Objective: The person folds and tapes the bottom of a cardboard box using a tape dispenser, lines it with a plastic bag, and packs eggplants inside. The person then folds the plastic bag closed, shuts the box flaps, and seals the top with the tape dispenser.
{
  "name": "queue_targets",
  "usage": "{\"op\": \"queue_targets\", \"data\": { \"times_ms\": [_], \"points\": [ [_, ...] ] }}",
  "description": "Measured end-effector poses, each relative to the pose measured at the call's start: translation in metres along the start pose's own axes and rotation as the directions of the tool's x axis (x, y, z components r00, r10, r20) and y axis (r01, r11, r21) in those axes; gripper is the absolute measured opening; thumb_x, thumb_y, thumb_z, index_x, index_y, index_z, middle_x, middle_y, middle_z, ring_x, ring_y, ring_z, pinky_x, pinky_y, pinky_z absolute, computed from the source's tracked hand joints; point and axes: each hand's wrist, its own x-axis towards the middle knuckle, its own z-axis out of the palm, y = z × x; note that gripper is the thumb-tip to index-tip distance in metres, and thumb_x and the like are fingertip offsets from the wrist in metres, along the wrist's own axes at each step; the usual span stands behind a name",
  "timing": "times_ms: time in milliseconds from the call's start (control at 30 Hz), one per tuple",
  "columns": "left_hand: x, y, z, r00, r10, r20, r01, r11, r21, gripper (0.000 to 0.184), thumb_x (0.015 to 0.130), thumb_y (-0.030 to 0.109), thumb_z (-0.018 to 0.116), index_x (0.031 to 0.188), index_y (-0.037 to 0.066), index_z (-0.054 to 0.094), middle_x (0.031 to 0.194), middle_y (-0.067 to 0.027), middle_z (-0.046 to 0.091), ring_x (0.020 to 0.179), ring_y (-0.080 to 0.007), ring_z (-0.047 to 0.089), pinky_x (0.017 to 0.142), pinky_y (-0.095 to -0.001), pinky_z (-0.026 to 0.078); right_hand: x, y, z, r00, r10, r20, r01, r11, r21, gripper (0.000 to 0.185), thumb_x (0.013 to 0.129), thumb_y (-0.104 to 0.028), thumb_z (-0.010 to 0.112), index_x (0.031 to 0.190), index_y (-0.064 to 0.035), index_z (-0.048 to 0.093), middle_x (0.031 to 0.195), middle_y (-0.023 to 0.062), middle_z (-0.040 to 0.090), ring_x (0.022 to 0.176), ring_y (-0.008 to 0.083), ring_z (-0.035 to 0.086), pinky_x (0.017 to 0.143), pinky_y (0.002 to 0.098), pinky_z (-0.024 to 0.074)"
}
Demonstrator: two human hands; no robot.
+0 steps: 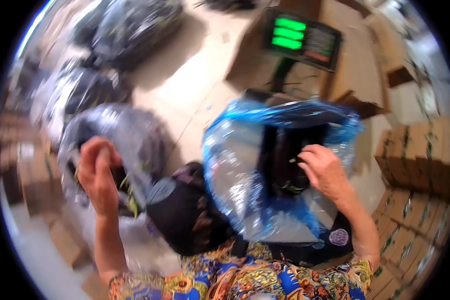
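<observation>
Dark eggplants [284,157] lie inside a container lined with a blue plastic bag [230,145]. Over them is my right hand [327,172], its thumb and fingers apart, fingertips beside a green stem end. Whether they touch it, I cannot tell. My left hand [99,170] is blurred and raised over an opened clear plastic bag [135,132] on the left, fingers curled against the thumb. What it holds, if anything, is hidden. Green stems [131,202] and dark shapes show in that bag.
A scale display [305,37] with green lit digits stands behind the blue bag. More filled plastic bags [132,32] sit on the pale floor [195,75] at the upper left. Cardboard boxes [415,155] are stacked at the right, and more cartons [37,170] at the left.
</observation>
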Motion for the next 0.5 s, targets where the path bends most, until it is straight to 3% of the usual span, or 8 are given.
{"op": "queue_targets", "data": {
  "times_ms": [67, 167, 200, 267, 367, 400, 467, 500],
  "points": [
    [-0.001, -0.005, -0.048, 0.979, 0.055, -0.197, -0.032, 0.992, 0.121, 0.018, 0.095, 0.006, 0.054, 0.108, 0.001, 0.064, 0.09, -0.005, 0.065, 0.075, -0.0118, 0.061, 0.071, -0.0234, 0.049, -0.001, -0.011, 0.001, 0.996, 0.003, 0.094, -0.007, 0.999, 0.05, 0.021, 0.08, -0.008, 0.069, 0.1, -0.004, 0.064, 0.103, 0.014, 0.063, 0.096, 0.0341, 0.062, 0.084, 0.0418, 0.05],
    [-0.019, -0.036, -0.138, 0.956, -0.138, -0.257, 0.192, 0.961, 0.2, 0.022, 0.092, 0.005, 0.056, 0.112, 0.0, 0.064, 0.098, -0.0068, 0.067, 0.087, -0.0136, 0.063, 0.078, -0.0266, 0.05, -0.002, -0.021, 0.006, 0.973, 0.088, 0.213, -0.121, 0.982, 0.144, 0.02, 0.083, -0.005, 0.066, 0.102, -0.0025, 0.063, 0.1, 0.0171, 0.062, 0.09, 0.0378, 0.061, 0.078, 0.0417, 0.0495],
    [-0.026, -0.052, -0.154, 0.947, -0.191, -0.258, 0.243, 0.951, 0.188, 0.023, 0.092, 0.005, 0.057, 0.113, 0.0, 0.064, 0.101, -0.0073, 0.068, 0.091, -0.0142, 0.063, 0.081, -0.0276, 0.051, -0.004, -0.017, 0.008, 0.97, 0.09, 0.226, -0.121, 0.984, 0.13, 0.019, 0.084, -0.004, 0.064, 0.104, -0.0017, 0.062, 0.099, 0.0177, 0.061, 0.088, 0.0386, 0.061, 0.076, 0.0419, 0.049],
    [-0.044, -0.086, -0.184, 0.966, -0.177, -0.188, 0.242, 0.872, 0.425, 0.027, 0.089, 0.003, 0.058, 0.115, -0.001, 0.063, 0.106, -0.0091, 0.068, 0.097, -0.0173, 0.064, 0.088, -0.0303, 0.05, 0.002, -0.024, 0.007, 0.951, 0.085, 0.297, -0.119, 0.988, 0.097, 0.02, 0.085, -0.004, 0.064, 0.105, -0.0011, 0.061, 0.098, 0.0176, 0.061, 0.087, 0.038, 0.061, 0.075, 0.0422, 0.049],
    [-0.07, -0.127, -0.19, 0.97, -0.228, -0.082, 0.24, 0.857, 0.456, 0.034, 0.084, 0.001, 0.059, 0.118, 0.002, 0.063, 0.11, -0.011, 0.067, 0.102, -0.0206, 0.064, 0.092, -0.032, 0.05, 0.013, -0.044, 0.007, 0.954, 0.051, 0.295, -0.084, 0.992, 0.099, 0.021, 0.085, -0.003, 0.064, 0.105, -0.001, 0.061, 0.099, 0.0175, 0.061, 0.087, 0.0377, 0.061, 0.075, 0.0422, 0.0489],
    [-0.075, -0.129, -0.184, 0.977, -0.214, 0.0, 0.177, 0.804, 0.568, 0.043, 0.08, -0.005, 0.058, 0.122, 0.002, 0.061, 0.117, -0.0115, 0.065, 0.11, -0.024, 0.062, 0.098, -0.0345, 0.048, 0.016, -0.048, 0.008, 0.955, 0.03, 0.294, -0.061, 0.993, 0.097, 0.021, 0.085, -0.003, 0.064, 0.105, -0.0012, 0.061, 0.099, 0.0175, 0.061, 0.087, 0.0377, 0.061, 0.075, 0.0422, 0.0489],
    [-0.083, -0.153, -0.178, 0.964, -0.016, 0.267, -0.204, 0.6, 0.773, 0.052, 0.071, -0.009, 0.055, 0.121, 0.004, 0.06, 0.12, -0.0145, 0.062, 0.115, -0.0328, 0.058, 0.1, -0.0407, 0.046, 0.021, -0.058, 0.009, 0.958, -0.002, 0.288, -0.024, 0.996, 0.088, 0.022, 0.085, -0.003, 0.064, 0.106, -0.0016, 0.061, 0.099, 0.0176, 0.061, 0.087, 0.0376, 0.061, 0.075, 0.0423, 0.0488],
    [-0.089, -0.162, -0.172, 0.949, -0.081, 0.304, -0.202, 0.586, 0.785, 0.054, 0.068, -0.009, 0.055, 0.121, 0.005, 0.06, 0.121, -0.0157, 0.061, 0.116, -0.0357, 0.055, 0.101, -0.0431, 0.045, 0.02, -0.058, 0.011, 0.952, -0.002, 0.305, -0.024, 0.996, 0.082, 0.022, 0.085, -0.003, 0.064, 0.106, -0.0012, 0.061, 0.098, 0.0178, 0.061, 0.087, 0.0376, 0.061, 0.075, 0.0417, 0.0487]
  ]
}}
